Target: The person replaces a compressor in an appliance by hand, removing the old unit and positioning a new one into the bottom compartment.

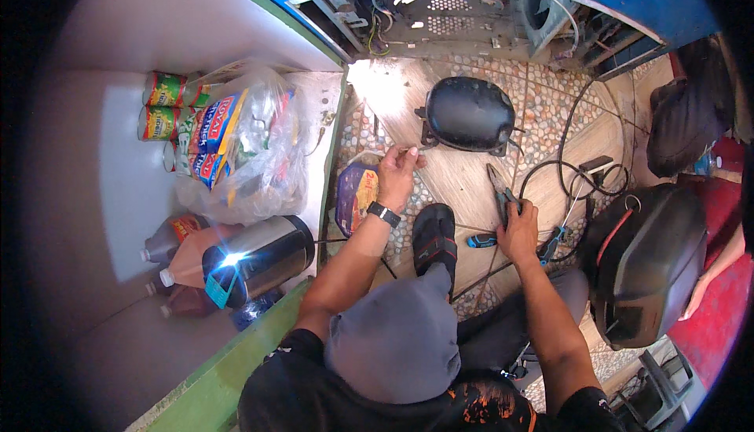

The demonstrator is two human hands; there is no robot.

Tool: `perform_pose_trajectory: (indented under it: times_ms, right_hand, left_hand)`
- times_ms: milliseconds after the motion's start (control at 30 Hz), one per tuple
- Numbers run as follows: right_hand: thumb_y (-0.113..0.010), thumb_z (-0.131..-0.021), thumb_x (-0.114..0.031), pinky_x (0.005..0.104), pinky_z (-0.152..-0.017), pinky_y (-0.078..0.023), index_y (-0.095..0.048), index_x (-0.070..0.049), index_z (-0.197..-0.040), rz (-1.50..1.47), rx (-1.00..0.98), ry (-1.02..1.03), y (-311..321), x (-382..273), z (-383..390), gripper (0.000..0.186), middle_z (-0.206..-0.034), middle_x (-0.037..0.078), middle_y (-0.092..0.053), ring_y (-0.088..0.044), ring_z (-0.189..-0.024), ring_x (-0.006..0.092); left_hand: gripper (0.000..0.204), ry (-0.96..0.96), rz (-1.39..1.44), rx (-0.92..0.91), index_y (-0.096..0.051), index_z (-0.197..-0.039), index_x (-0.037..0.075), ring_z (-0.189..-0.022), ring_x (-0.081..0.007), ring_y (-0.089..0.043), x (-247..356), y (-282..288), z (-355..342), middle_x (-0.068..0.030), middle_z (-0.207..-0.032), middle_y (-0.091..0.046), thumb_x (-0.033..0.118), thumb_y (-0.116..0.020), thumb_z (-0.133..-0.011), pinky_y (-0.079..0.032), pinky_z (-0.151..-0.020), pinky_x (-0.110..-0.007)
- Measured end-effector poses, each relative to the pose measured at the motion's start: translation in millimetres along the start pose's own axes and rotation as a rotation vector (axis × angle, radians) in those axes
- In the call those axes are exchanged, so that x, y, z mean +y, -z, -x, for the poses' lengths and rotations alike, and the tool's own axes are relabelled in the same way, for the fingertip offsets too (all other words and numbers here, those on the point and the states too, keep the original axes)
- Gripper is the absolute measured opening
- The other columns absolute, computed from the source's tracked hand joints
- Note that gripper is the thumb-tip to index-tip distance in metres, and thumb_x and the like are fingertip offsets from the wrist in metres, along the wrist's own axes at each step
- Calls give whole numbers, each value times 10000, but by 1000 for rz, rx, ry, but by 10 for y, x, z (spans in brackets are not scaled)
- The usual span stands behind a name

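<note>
A black, rounded compressor sits on the patterned floor ahead of me. My left hand, with a watch on its wrist, is just left of the compressor's near foot. Its thumb and fingers are pinched together; whatever is between them is too small to make out. My right hand grips a pair of pliers, jaws pointing away from me, short of the compressor. Beside that hand lie a screwdriver with a blue and black handle and another blue and black tool handle.
An opened blue appliance stands at the back. A purple tub lies near my left forearm. Black cable loops at right, by a black case. Cans, bottles and a plastic bag fill the left. Another person's arm shows far right.
</note>
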State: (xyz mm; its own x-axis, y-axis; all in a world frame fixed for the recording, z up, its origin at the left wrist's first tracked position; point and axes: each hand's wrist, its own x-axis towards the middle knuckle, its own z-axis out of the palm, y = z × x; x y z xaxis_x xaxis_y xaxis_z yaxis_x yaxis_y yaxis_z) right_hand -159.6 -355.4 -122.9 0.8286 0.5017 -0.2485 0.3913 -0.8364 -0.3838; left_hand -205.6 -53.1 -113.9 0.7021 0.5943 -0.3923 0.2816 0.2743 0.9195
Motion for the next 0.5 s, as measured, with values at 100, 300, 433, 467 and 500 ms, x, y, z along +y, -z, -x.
perform_pose_trajectory:
  times_ms: [100,300,433,467,500]
  right_hand:
    - [-773,-744,-90,467,-1077,-425,-567,15,-1252,-11,-20,14,-6,-19,-3,558,-1340,240,-461,-458,-1238,414]
    - [-805,-732,-96,489,-1081,-419,-577,-16,-1250,-28,9,40,-24,12,18,571,-1416,242,-432,-466,-1257,439]
    - [-800,-725,-91,502,-1051,-424,-588,-32,-1257,-24,25,42,-14,44,28,576,-1418,236,-439,-474,-1242,431]
    - [-798,-725,-89,503,-1041,-427,-591,-37,-1259,-31,23,37,4,27,32,575,-1416,235,-442,-476,-1239,429]
    - [-796,-725,-87,504,-1031,-429,-594,-42,-1260,-38,22,32,14,21,36,574,-1414,234,-444,-478,-1235,426]
  left_hand:
    - [273,-12,143,6,-624,-1165,-21,-897,-169,-690,-38,30,-31,-90,-994,-685,227,-624,-1051,-604,-845,-328]
    - [270,28,179,21,-643,-1147,-8,-890,-166,-688,-76,21,-10,-79,-983,-679,243,-630,-1050,-607,-829,-317]
    - [304,80,188,32,-622,-1197,0,-892,-175,-688,-19,9,13,-76,-979,-679,265,-631,-1050,-605,-820,-312]
    - [316,104,185,35,-615,-1210,2,-893,-178,-687,-1,19,18,-76,-979,-678,273,-632,-1049,-605,-818,-312]
    - [327,99,193,36,-609,-1218,-1,-894,-179,-685,12,14,24,-78,-984,-677,278,-630,-1049,-604,-816,-313]
